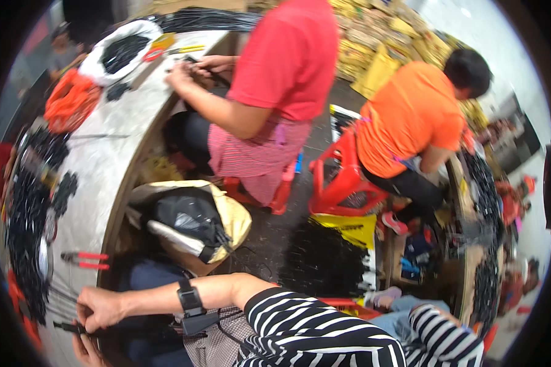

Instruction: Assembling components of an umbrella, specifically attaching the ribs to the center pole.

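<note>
In the grip of the right hand, a slim black piece is pinched by the worktop edge; the left hand is partly cut off, so its grip cannot be told. Red-handled pliers are laid nearby, beside heaped black strips. Blurred, unreadable print is borne by a yellow sheet.

Bright, approx. even light, src o/o view! Wall nr washed out; pale tabletop w/ soft sheen, tiny glints off blk strips. Floor sat v. dark. Straight edges bowed, blk vignette ringed everything, R rim smeared, detail soft.
</note>
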`<act>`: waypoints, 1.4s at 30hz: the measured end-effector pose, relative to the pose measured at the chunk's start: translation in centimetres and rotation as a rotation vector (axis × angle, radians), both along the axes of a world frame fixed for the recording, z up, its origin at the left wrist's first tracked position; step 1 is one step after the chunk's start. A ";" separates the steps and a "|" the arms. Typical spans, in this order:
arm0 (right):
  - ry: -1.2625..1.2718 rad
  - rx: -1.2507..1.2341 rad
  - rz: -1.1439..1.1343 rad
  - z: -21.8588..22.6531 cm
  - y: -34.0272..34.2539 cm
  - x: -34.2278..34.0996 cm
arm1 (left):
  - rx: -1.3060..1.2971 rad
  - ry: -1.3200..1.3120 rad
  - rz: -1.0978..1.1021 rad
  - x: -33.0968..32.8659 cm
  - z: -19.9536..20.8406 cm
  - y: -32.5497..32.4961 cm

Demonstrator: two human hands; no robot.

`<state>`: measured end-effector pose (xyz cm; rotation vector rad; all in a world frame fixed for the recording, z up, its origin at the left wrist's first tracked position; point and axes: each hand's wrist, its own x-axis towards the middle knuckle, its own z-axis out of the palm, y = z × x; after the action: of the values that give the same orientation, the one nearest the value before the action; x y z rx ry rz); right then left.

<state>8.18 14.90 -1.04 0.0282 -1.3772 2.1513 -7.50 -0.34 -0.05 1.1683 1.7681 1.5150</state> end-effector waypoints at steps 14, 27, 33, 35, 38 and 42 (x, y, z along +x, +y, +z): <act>0.097 0.080 -0.352 -4.0 1.2 -3.8 | -0.152 0.024 0.006 6.0 3.8 4.4; 0.052 0.129 -0.461 -4.5 1.9 -3.9 | -0.195 -0.048 0.012 5.6 3.6 5.1; 0.037 0.122 -0.450 -4.1 2.3 -3.0 | -0.207 0.113 -0.005 4.9 2.8 5.6; 0.014 0.168 -0.439 -4.1 1.8 -4.0 | -0.181 0.028 0.040 5.4 3.1 5.4; -0.032 0.312 -0.411 -3.1 0.5 -4.1 | -0.148 -0.092 0.109 6.1 3.9 3.7; -0.215 0.264 -0.366 0.0 2.5 1.7 | 0.003 -0.174 0.048 2.3 -1.7 5.2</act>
<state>9.88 17.39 -1.04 -0.3366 -1.6374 1.6993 -5.23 4.87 -1.73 0.9692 1.6888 1.5961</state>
